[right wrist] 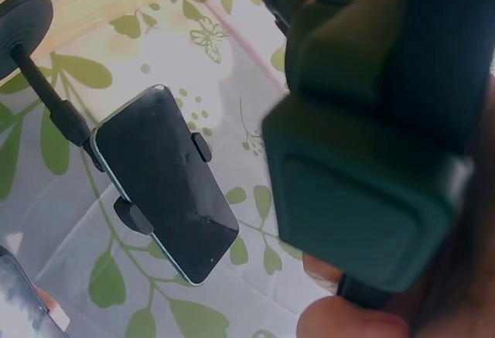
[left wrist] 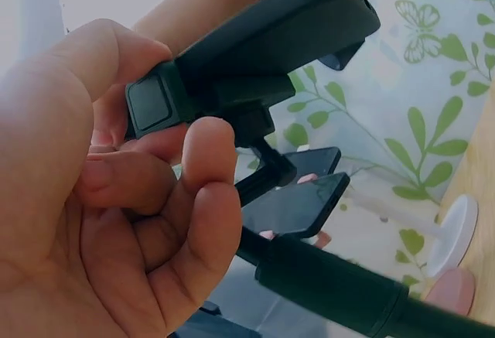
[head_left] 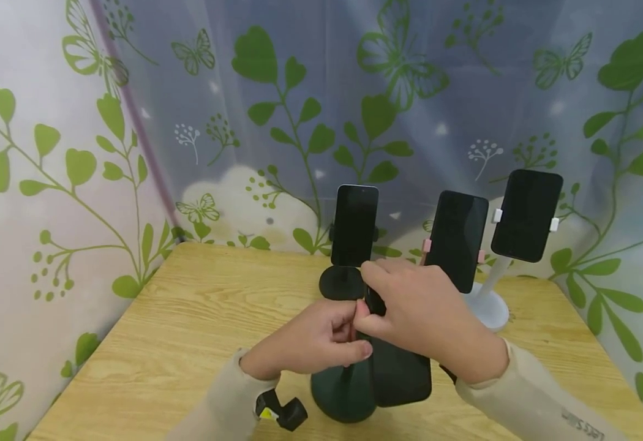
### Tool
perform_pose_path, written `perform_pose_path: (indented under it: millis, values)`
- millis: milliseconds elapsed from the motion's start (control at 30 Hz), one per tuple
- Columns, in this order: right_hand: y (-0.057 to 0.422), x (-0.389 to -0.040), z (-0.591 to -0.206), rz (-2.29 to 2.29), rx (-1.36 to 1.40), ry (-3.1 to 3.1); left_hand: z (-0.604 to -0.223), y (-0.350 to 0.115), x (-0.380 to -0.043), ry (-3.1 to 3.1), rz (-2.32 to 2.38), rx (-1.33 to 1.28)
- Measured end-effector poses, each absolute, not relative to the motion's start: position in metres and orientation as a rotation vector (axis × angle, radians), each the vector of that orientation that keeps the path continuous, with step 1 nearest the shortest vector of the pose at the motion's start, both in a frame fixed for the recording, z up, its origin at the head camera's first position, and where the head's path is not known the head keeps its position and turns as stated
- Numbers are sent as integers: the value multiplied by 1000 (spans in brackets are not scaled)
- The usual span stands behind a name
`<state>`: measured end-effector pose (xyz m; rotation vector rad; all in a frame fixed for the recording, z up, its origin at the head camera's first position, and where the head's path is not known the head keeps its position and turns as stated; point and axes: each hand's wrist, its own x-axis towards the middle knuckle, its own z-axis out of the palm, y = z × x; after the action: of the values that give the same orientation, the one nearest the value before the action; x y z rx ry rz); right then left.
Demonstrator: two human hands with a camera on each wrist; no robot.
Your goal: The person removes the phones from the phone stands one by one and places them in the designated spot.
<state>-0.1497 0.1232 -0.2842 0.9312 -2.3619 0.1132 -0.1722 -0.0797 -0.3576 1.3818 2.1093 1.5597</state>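
A dark green phone stand (head_left: 343, 395) stands near the table's front, its pole tilted in the left wrist view. In its clamp (left wrist: 151, 98) sits a black phone (head_left: 401, 373), seen edge-on from the left wrist. My left hand (head_left: 316, 337) pinches one end of the clamp between thumb and fingers. From above, my right hand (head_left: 415, 312) reaches across the phone's upper part and grips it, its fingers partly hidden. The right wrist view has the green clamp end (right wrist: 363, 199) large and close, with right-hand fingertips (right wrist: 348, 319) below it.
Behind the hands, a black stand (head_left: 340, 283) holds a phone (head_left: 356, 225). Further right, a phone (head_left: 458, 239) sits in a pink clamp and another phone (head_left: 528, 214) in a white stand (head_left: 487, 309). A patterned curtain (head_left: 310, 92) hangs behind the wooden table (head_left: 217, 294).
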Motion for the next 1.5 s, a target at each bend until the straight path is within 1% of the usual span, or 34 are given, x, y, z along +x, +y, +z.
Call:
perform_pose_path:
  millis: [200, 667, 900, 1267, 1500]
  values:
    - [127, -150, -281, 128, 932, -2355, -355, -80, -176, 2097, 1529, 1447]
    - [133, -150, -284, 285, 1035, -2364, -360, -83, -180, 1999, 1539, 1391]
    - [131, -148, -289, 357, 1079, -2336, -360, -82, -175, 2070, 1555, 1379]
    - [122, -135, -291, 285, 1170, -2162, -346, -85, -161, 2284, 1418, 1188]
    - [121, -132, -291, 203, 1145, -2123, -341, -84, -156, 2253, 1488, 995]
